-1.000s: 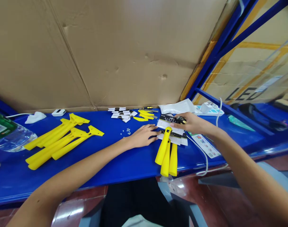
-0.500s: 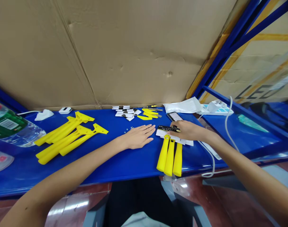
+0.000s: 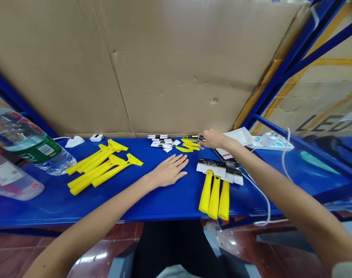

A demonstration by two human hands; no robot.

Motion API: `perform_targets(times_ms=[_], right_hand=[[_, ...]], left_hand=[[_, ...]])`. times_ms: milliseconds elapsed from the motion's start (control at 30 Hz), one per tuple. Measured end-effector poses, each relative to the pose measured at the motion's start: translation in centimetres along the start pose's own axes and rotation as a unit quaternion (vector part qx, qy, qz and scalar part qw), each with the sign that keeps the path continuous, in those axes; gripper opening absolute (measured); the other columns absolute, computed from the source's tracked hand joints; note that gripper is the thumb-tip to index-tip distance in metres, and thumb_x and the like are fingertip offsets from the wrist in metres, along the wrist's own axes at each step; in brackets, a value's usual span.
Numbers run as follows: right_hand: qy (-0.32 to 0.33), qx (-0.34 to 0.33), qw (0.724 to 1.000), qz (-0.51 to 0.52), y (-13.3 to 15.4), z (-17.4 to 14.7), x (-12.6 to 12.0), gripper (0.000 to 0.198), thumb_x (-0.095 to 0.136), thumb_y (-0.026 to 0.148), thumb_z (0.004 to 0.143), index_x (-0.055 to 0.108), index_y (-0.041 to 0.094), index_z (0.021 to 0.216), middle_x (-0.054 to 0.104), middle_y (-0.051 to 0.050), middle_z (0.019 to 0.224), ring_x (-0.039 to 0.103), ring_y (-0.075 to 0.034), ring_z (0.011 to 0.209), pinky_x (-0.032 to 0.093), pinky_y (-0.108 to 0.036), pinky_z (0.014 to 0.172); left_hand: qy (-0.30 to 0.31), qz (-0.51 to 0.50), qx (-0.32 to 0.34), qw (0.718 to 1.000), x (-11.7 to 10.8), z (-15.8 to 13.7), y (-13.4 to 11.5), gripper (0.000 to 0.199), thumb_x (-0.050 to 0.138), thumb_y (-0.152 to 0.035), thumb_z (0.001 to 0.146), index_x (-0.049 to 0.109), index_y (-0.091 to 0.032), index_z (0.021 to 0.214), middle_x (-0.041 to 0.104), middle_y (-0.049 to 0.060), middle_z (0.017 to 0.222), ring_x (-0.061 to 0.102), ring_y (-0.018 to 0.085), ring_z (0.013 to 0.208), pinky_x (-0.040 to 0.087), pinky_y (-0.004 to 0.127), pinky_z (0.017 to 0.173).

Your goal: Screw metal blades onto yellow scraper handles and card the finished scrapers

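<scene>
My left hand [image 3: 170,170] lies palm down on the blue table [image 3: 167,204], fingers stretched out. At the back, my right hand [image 3: 213,138] is closed around a small dark tool with a little yellow, mostly hidden by the fingers. Close by are a black-and-yellow screwdriver [image 3: 192,137] and a pile of flat yellow pieces [image 3: 188,145] with grey blades among them. White cards with black bands [image 3: 161,143] are stacked to their left. Three yellow scrapers [image 3: 214,199] lie at the right, their heads under black-and-white printed cards [image 3: 211,166].
Several yellow scraper handles [image 3: 102,172] lie at the left beside a water bottle [image 3: 45,148] and a clear plastic container [image 3: 16,177]. A phone [image 3: 224,153], a power strip [image 3: 273,142] and a white cable [image 3: 265,204] are on the right. Cardboard [image 3: 170,69] stands behind the table.
My right hand has moved from the printed cards to the back of the table, keeping the dark tool. My left hand stays flat. The camera view has shifted slightly.
</scene>
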State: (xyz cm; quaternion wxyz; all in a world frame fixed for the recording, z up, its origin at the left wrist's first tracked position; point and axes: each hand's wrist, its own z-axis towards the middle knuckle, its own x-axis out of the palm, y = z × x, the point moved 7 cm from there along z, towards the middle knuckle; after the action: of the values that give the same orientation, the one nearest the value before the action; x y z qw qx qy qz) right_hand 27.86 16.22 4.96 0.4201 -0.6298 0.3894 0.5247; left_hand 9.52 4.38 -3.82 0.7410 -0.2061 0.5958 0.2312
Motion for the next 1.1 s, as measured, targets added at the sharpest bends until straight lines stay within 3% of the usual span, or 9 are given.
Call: perform_targets(times_ms=[100, 167, 233, 333, 433, 500, 667, 933, 1100], right_hand=[[0.006, -0.003, 1.0, -0.006, -0.1, 3.7, 0.9, 0.04, 0.068, 0.034, 0.097, 0.074, 0.016, 0.132, 0.077, -0.022, 0.129, 0.072, -0.034, 0.12, 0.053, -0.035, 0.093], [0.011, -0.014, 1.0, -0.01, 0.0, 5.4, 1.7, 0.04, 0.069, 0.029, 0.094, 0.075, 0.017, 0.132, 0.077, -0.02, 0.128, 0.073, -0.033, 0.118, 0.053, -0.034, 0.091], [0.015, -0.03, 0.999, -0.011, 0.2, 6.4, 2.5, 0.039, 0.068, 0.026, 0.093, 0.076, 0.018, 0.131, 0.078, -0.019, 0.127, 0.074, -0.032, 0.117, 0.053, -0.033, 0.089], [0.02, -0.048, 0.999, -0.009, 0.5, 7.2, 3.4, 0.038, 0.067, 0.025, 0.093, 0.076, 0.018, 0.129, 0.079, -0.018, 0.126, 0.074, -0.031, 0.115, 0.053, -0.032, 0.087], [0.02, -0.053, 0.998, -0.006, 0.7, 7.5, 3.9, 0.04, 0.067, 0.026, 0.093, 0.076, 0.019, 0.131, 0.078, -0.018, 0.128, 0.075, -0.031, 0.115, 0.053, -0.033, 0.087], [0.018, -0.052, 0.998, -0.006, 0.8, 7.6, 4.0, 0.041, 0.066, 0.027, 0.093, 0.075, 0.019, 0.132, 0.078, -0.019, 0.13, 0.074, -0.033, 0.117, 0.054, -0.034, 0.088], [0.009, -0.035, 0.999, -0.009, 0.6, 7.3, 4.2, 0.044, 0.065, 0.024, 0.094, 0.073, 0.018, 0.137, 0.076, -0.021, 0.133, 0.073, -0.035, 0.12, 0.055, -0.037, 0.091], [-0.012, -0.019, 1.0, -0.011, -0.1, 6.4, 4.0, 0.053, 0.063, 0.026, 0.097, 0.065, 0.019, 0.149, 0.071, -0.024, 0.139, 0.071, -0.038, 0.125, 0.055, -0.041, 0.096], [-0.013, -0.017, 1.0, 0.007, -0.7, 6.3, 4.0, 0.055, 0.07, 0.031, 0.095, 0.065, 0.019, 0.149, 0.071, -0.024, 0.139, 0.071, -0.039, 0.125, 0.055, -0.042, 0.095]], left_hand=[[-0.035, 0.018, -0.014, 0.999, -2.2, -1.6, 0.0, 0.062, 0.036, -0.051, 0.114, 0.047, -0.016, 0.164, 0.042, 0.013, 0.172, 0.032, 0.028, 0.163, 0.019, 0.047, 0.134], [-0.068, 0.023, -0.044, 0.996, -4.4, -4.1, 1.1, 0.057, 0.037, -0.049, 0.114, 0.055, -0.017, 0.158, 0.052, 0.013, 0.166, 0.042, 0.027, 0.158, 0.023, 0.048, 0.133], [-0.103, 0.031, -0.114, 0.988, -6.7, -8.2, 3.7, 0.051, 0.04, -0.049, 0.113, 0.066, -0.019, 0.145, 0.069, 0.012, 0.149, 0.057, 0.029, 0.144, 0.035, 0.051, 0.127], [-0.157, 0.075, -0.256, 0.951, -9.5, -16.3, 8.6, 0.046, 0.046, -0.051, 0.11, 0.073, -0.017, 0.122, 0.076, 0.017, 0.126, 0.068, 0.035, 0.122, 0.049, 0.055, 0.112], [-0.151, 0.089, -0.327, 0.929, -10.2, -22.8, 11.7, 0.046, 0.052, -0.061, 0.104, 0.072, -0.02, 0.113, 0.075, 0.017, 0.118, 0.068, 0.038, 0.118, 0.05, 0.057, 0.11], [-0.148, 0.071, -0.344, 0.925, -9.9, -24.9, 12.5, 0.05, 0.052, -0.065, 0.102, 0.071, -0.021, 0.114, 0.073, 0.016, 0.116, 0.068, 0.037, 0.115, 0.052, 0.055, 0.108], [-0.141, 0.028, -0.348, 0.927, -9.1, -25.1, 12.2, 0.05, 0.047, -0.065, 0.102, 0.07, -0.022, 0.112, 0.073, 0.016, 0.117, 0.07, 0.036, 0.114, 0.054, 0.051, 0.105], [-0.156, 0.032, -0.416, 0.895, -9.5, -24.6, 12.4, 0.036, 0.049, -0.055, 0.102, 0.067, -0.025, 0.111, 0.079, 0.011, 0.117, 0.075, 0.034, 0.105, 0.058, 0.045, 0.087], [-0.17, 0.102, -0.37, 0.908, -10.3, -22.9, 11.1, 0.034, 0.046, -0.05, 0.105, 0.067, -0.024, 0.106, 0.075, 0.016, 0.113, 0.07, 0.036, 0.113, 0.054, 0.051, 0.1]])
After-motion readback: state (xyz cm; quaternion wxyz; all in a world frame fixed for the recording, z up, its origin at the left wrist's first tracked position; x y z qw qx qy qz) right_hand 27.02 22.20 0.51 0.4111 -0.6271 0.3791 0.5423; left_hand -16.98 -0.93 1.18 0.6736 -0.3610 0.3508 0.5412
